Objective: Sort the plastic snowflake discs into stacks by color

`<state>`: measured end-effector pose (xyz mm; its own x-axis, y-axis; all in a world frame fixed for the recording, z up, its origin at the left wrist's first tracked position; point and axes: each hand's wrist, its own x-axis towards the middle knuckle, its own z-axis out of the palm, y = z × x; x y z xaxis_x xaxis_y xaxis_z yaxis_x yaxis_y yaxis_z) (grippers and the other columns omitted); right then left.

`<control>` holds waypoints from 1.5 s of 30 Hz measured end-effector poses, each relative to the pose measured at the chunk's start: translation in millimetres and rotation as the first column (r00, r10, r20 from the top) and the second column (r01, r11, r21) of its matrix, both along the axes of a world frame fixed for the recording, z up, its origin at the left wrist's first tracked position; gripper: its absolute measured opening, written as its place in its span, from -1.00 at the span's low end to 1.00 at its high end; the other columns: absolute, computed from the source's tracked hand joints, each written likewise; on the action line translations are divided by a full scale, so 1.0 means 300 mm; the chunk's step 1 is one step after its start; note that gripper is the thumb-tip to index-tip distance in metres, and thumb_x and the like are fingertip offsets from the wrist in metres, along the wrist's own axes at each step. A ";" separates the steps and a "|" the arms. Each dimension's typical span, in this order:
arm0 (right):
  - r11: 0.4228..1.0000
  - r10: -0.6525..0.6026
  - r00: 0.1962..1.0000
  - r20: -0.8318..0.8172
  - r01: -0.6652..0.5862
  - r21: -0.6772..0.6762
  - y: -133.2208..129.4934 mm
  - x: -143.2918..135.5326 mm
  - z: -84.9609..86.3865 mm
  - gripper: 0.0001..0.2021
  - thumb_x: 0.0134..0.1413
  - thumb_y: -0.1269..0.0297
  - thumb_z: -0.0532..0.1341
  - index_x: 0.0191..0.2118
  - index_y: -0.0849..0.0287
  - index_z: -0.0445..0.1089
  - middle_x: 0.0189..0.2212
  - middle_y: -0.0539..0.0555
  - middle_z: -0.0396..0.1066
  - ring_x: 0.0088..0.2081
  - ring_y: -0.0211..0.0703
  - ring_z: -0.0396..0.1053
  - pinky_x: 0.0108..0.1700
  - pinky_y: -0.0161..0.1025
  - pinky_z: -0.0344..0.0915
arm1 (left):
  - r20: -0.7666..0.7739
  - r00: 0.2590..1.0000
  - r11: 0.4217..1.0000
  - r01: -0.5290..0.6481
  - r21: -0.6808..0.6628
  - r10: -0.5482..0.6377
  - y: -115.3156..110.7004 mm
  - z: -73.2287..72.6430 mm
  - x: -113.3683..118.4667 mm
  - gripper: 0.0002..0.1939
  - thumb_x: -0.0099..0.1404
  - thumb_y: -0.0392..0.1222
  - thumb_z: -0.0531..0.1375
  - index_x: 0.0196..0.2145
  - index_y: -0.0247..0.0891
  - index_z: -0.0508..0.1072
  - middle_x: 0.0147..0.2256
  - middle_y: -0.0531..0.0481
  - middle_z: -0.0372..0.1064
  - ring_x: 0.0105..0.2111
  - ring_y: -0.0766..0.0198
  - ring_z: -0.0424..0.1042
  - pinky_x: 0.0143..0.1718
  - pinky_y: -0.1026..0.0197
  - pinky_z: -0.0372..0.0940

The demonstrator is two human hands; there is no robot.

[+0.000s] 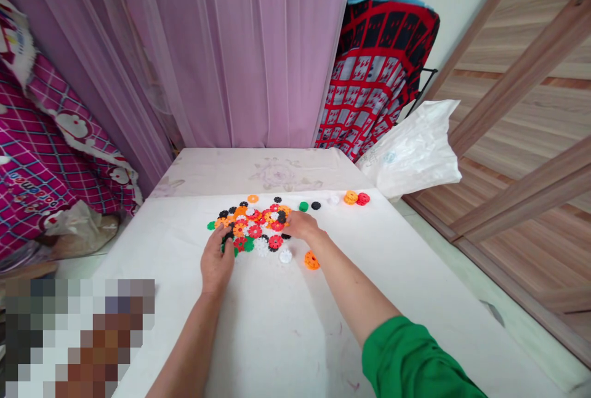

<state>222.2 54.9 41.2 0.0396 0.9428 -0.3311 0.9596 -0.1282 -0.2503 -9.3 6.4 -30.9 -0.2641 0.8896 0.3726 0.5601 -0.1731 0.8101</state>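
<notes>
A loose pile of snowflake-shaped plastic discs (pixel 255 231) in red, orange, black, white and green lies on the white-covered table (pixel 277 324). At the pile's left edge rests my left hand (pixel 217 261), its thumb and fingers apart and touching black and green discs. My right hand (pixel 303 226) reaches into the pile's right side with its fingers bent together; whatever is between the fingertips is hidden. Just below that hand is an orange stack of discs (pixel 311 260), partly behind my forearm. A white stack (pixel 285 256) sits to its left.
Along the far right stand a green stack (pixel 303 206), a black stack (pixel 316 205), a white stack (pixel 333 200), an orange stack (pixel 350 197) and a red stack (pixel 363 199). A white plastic bag (pixel 415 152) hangs at the table's right corner. Purple curtains (pixel 258 47) are behind.
</notes>
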 end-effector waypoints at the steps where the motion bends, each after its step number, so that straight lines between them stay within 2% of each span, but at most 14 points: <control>1: 1.000 -0.008 1.000 -0.016 0.008 -0.015 0.011 -0.002 0.000 -0.73 -0.08 0.13 0.30 -0.23 0.11 0.48 -0.20 0.14 0.53 -0.17 -0.02 0.47 -0.28 -0.26 0.29 | 0.000 1.000 1.000 -0.001 0.002 0.001 0.000 0.000 0.000 -0.70 0.25 -0.12 0.07 -0.11 -0.18 0.47 0.05 -0.10 0.41 0.13 0.13 0.32 0.21 0.01 0.16; 5: 0.998 -0.043 0.996 -0.076 0.040 -0.048 0.049 0.007 -0.008 -0.81 -0.14 0.20 0.33 -0.35 0.17 0.49 -0.33 0.12 0.53 -0.26 -0.07 0.47 -0.34 -0.33 0.26 | 0.000 1.000 1.000 -0.002 0.003 0.002 -0.001 0.002 0.002 -0.69 0.25 -0.13 0.06 -0.10 -0.19 0.47 0.06 -0.10 0.41 0.13 0.14 0.33 0.22 0.03 0.16; 11: 0.995 -0.100 0.971 -0.217 0.104 0.009 0.041 0.083 -0.010 -0.90 -0.04 0.31 0.23 -0.45 0.20 0.48 -0.48 0.02 0.48 -0.39 -0.24 0.43 -0.42 -0.41 0.19 | 0.010 1.000 1.000 0.006 0.005 -0.006 -0.005 0.013 0.006 -0.69 0.26 -0.13 0.05 -0.11 -0.18 0.47 0.06 -0.09 0.40 0.13 0.15 0.33 0.21 0.03 0.17; 16: 0.973 -0.169 0.930 -0.327 0.211 0.096 -0.065 0.194 0.019 -0.88 0.03 0.38 0.14 -0.36 0.21 0.44 -0.46 0.01 0.46 -0.41 -0.30 0.39 -0.42 -0.41 0.20 | 0.002 1.000 1.000 0.000 -0.008 0.000 -0.005 0.017 0.007 -0.68 0.26 -0.12 0.04 -0.10 -0.18 0.47 0.07 -0.09 0.40 0.13 0.15 0.32 0.20 0.04 0.18; 20: 0.962 -0.214 0.758 -0.616 0.272 0.000 -0.198 0.262 0.023 -0.94 -0.02 0.35 0.17 -0.40 0.19 0.37 -0.55 -0.05 0.38 -0.49 -0.33 0.33 -0.44 -0.41 0.20 | -0.004 1.000 1.000 -0.006 -0.025 0.006 -0.003 0.014 0.007 -0.67 0.25 -0.12 0.05 -0.10 -0.19 0.47 0.07 -0.10 0.40 0.13 0.13 0.33 0.19 0.05 0.20; 22: 0.963 -0.233 0.690 -0.685 0.262 -0.064 -0.254 0.278 0.016 -0.95 -0.07 0.33 0.19 -0.42 0.19 0.35 -0.55 -0.07 0.37 -0.50 -0.33 0.31 -0.46 -0.40 0.18 | -0.001 1.000 1.000 -0.009 -0.022 0.008 -0.004 0.013 0.006 -0.68 0.25 -0.11 0.05 -0.10 -0.19 0.47 0.07 -0.09 0.40 0.13 0.13 0.32 0.19 0.05 0.19; 25: 0.965 -0.240 0.662 -0.710 0.240 -0.102 -0.302 0.279 -0.003 -0.94 -0.09 0.31 0.20 -0.44 0.18 0.33 -0.58 -0.10 0.33 -0.51 -0.33 0.28 -0.48 -0.40 0.14 | 0.002 1.000 1.000 -0.010 -0.019 0.010 -0.006 0.013 0.006 -0.68 0.26 -0.11 0.05 -0.10 -0.17 0.47 0.08 -0.07 0.39 0.13 0.14 0.32 0.20 0.06 0.19; 29: 0.972 -0.224 0.644 -0.731 0.207 -0.115 -0.308 0.261 -0.034 -0.94 -0.10 0.31 0.18 -0.46 0.17 0.31 -0.61 -0.12 0.27 -0.52 -0.33 0.27 -0.47 -0.39 0.15 | -0.006 1.000 1.000 -0.015 -0.022 0.015 -0.005 0.012 0.004 -0.68 0.25 -0.11 0.06 -0.10 -0.16 0.47 0.08 -0.07 0.38 0.13 0.14 0.32 0.21 0.05 0.17; 31: 0.976 -0.204 0.670 -0.713 0.195 -0.096 -0.303 0.254 -0.044 -0.95 -0.10 0.32 0.17 -0.46 0.17 0.32 -0.58 -0.11 0.30 -0.50 -0.32 0.28 -0.43 -0.37 0.17 | -0.010 1.000 1.000 -0.018 -0.023 0.018 -0.003 0.011 0.003 -0.68 0.25 -0.12 0.05 -0.10 -0.17 0.47 0.07 -0.08 0.39 0.13 0.13 0.32 0.20 0.04 0.17; 36: 0.976 -0.104 0.880 -0.463 0.180 0.123 -0.308 0.254 -0.026 -0.92 -0.03 0.32 0.16 -0.47 0.16 0.37 -0.46 -0.05 0.42 -0.35 -0.24 0.35 -0.25 -0.30 0.22 | -0.020 1.000 0.999 -0.017 -0.030 0.017 0.001 0.007 0.002 -0.69 0.25 -0.13 0.06 -0.10 -0.15 0.47 0.08 -0.07 0.38 0.13 0.12 0.32 0.20 0.03 0.18; 38: 0.976 -0.076 0.927 -0.368 0.145 0.163 -0.321 0.252 -0.005 -0.91 -0.01 0.29 0.17 -0.40 0.14 0.41 -0.34 -0.01 0.47 -0.32 -0.22 0.37 -0.20 -0.27 0.24 | -0.016 1.000 1.000 -0.014 -0.027 0.013 0.001 0.006 0.000 -0.69 0.25 -0.12 0.07 -0.09 -0.15 0.47 0.10 -0.07 0.37 0.13 0.12 0.32 0.20 0.02 0.18; 40: 0.984 -0.006 0.949 -0.314 0.062 0.169 -0.339 0.244 0.016 -0.81 -0.03 0.25 0.20 -0.24 0.12 0.44 -0.17 0.04 0.46 -0.24 -0.19 0.39 -0.13 -0.24 0.26 | -0.014 1.000 1.000 -0.009 -0.026 0.009 0.000 0.006 -0.002 -0.69 0.25 -0.12 0.07 -0.08 -0.14 0.47 0.10 -0.07 0.36 0.13 0.12 0.32 0.21 0.02 0.17; 42: 0.984 0.116 0.958 -0.261 -0.075 0.163 -0.358 0.228 0.031 -0.59 -0.10 0.25 0.26 -0.04 0.10 0.40 0.01 0.09 0.37 -0.06 -0.11 0.37 -0.01 -0.22 0.24 | -0.013 1.000 1.000 -0.006 -0.026 0.006 -0.001 0.006 -0.003 -0.69 0.26 -0.12 0.07 -0.08 -0.15 0.47 0.09 -0.07 0.37 0.13 0.12 0.32 0.21 0.02 0.17; 45: 0.961 0.259 0.957 -0.132 -0.242 0.133 -0.378 0.196 0.037 -0.42 -0.14 0.33 0.26 0.12 0.11 0.30 0.10 0.15 0.29 0.12 -0.03 0.24 0.11 -0.19 0.16 | -0.010 1.000 1.000 -0.007 -0.024 0.006 -0.003 0.005 -0.002 -0.69 0.26 -0.11 0.06 -0.09 -0.16 0.47 0.08 -0.08 0.38 0.13 0.13 0.32 0.21 0.04 0.17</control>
<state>280.9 -58.5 52.4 -0.2439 0.9479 -0.2052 0.9088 0.1495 -0.3895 -9.8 5.5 -29.2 -0.2661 0.8965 0.3542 0.5696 -0.1503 0.8081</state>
